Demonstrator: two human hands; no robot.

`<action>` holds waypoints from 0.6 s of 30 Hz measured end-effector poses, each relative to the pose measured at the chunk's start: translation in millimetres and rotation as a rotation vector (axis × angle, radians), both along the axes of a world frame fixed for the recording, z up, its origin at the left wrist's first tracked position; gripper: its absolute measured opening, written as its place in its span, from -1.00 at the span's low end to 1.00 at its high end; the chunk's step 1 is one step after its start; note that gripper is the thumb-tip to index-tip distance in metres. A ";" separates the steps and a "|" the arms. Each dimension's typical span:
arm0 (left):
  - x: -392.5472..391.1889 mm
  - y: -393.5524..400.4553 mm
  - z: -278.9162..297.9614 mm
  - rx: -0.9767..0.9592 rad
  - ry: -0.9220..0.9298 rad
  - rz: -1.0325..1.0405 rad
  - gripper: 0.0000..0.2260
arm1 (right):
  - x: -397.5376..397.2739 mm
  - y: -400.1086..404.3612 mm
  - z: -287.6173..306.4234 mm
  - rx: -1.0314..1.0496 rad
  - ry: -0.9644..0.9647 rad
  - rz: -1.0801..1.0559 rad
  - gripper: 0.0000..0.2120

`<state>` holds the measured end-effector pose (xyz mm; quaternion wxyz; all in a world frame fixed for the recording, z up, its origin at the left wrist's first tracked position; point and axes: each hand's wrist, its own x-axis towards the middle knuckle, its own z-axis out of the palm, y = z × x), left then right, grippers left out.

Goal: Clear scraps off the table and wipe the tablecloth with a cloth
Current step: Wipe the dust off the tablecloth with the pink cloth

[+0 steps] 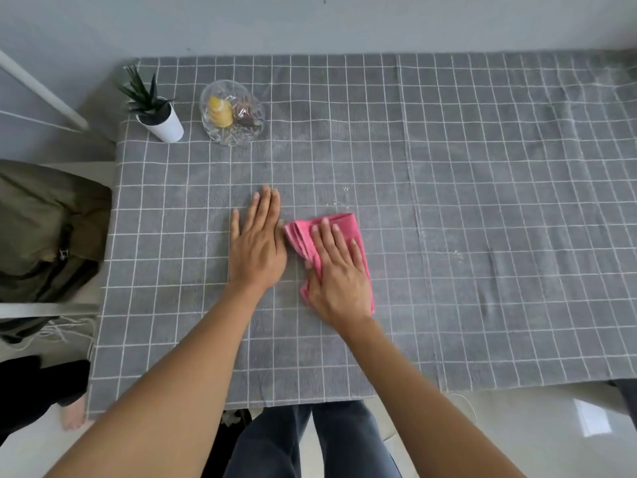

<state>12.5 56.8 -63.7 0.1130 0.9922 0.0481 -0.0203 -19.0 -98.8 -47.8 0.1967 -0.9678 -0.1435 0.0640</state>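
A grey tablecloth with a white grid covers the table. My right hand lies flat on a folded pink cloth, pressing it to the tablecloth near the middle. My left hand rests flat on the tablecloth just left of the cloth, fingers stretched out, holding nothing. A few tiny pale crumbs lie just beyond the cloth, and more crumbs lie further right.
A clear glass bowl with yellow and brown bits stands at the back left. Beside it is a small potted plant in a white pot. An olive garment lies on a chair left of the table. A bare foot shows at bottom left.
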 end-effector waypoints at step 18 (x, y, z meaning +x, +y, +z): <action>-0.6 -0.3 -1.4 -0.025 -0.030 0.015 -0.52 | 14.4 -21.9 -0.3 -0.054 0.021 -0.027 -0.40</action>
